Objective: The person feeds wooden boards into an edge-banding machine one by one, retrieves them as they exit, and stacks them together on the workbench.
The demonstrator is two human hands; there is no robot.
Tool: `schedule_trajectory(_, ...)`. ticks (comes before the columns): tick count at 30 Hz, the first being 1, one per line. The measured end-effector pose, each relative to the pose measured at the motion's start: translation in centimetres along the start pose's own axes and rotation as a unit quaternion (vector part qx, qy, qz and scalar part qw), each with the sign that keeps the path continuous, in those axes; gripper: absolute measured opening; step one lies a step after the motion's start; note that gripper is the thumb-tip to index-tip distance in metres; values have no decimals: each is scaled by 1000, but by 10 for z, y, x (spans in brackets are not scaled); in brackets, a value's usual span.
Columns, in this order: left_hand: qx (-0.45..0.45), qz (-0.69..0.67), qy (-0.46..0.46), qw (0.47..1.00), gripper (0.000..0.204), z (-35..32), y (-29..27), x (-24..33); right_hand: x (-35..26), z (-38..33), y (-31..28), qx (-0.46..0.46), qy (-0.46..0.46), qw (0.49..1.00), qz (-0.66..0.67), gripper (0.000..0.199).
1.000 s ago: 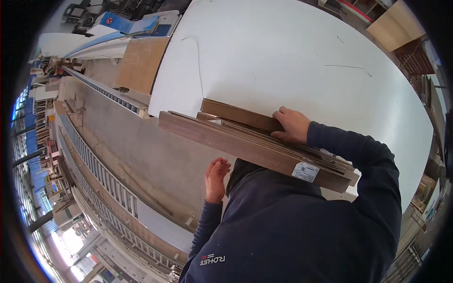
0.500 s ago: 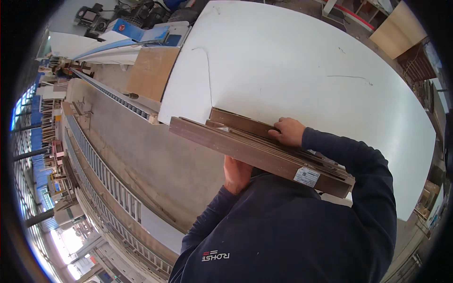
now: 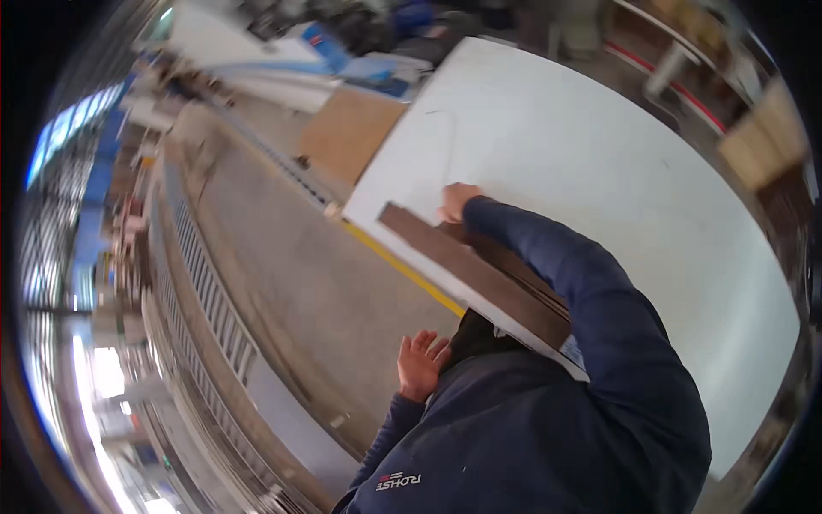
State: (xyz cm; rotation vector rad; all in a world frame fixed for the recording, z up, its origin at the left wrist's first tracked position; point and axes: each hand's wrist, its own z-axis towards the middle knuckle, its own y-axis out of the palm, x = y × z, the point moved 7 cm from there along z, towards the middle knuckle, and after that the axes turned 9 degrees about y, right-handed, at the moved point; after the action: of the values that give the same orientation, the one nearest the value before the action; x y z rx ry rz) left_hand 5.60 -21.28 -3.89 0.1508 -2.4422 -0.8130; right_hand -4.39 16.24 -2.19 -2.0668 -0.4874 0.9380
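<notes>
Long dark-brown boards (image 3: 479,272) lie bundled along the near edge of the white tabletop, slanting down toward my body. My right hand (image 3: 461,200) is over their far-left end, its fingers curled in against the end of an inner brown board; motion blur softens the fingertips. My right forearm covers part of the bundle. Off the table's near side, my left hand (image 3: 419,364) holds nothing. Its palm is turned up and the fingers are spread, just in front of my body. A pale label at the bundle's near end is mostly hidden by my right sleeve.
The big white tabletop (image 3: 582,146) reaches away to the right. A yellow strip (image 3: 402,267) runs below its near edge. Left of it are a tan board (image 3: 351,133), the concrete floor (image 3: 291,257) and a long roller conveyor (image 3: 214,291).
The bundle has come down onto the table edge. My left hand has left its underside and opened. My right hand has slid to the far-left end. The whole view has shifted and blurred.
</notes>
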Motion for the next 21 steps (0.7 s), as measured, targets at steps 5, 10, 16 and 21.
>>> schedule_trajectory(5,73,-145,87,983,35,-49,-103,5,16,46,12,29,10,999,-27,22)
schedule_trajectory(10,107,-173,93,975,29,-46,-123,-11,31,86,26,8,-6,997,-78,14)
schedule_trajectory(16,145,-54,33,987,25,-10,-97,14,29,72,-20,109,-89,989,38,26)
schedule_trajectory(21,146,29,145,978,21,18,-81,68,-25,16,-133,108,86,944,300,17)
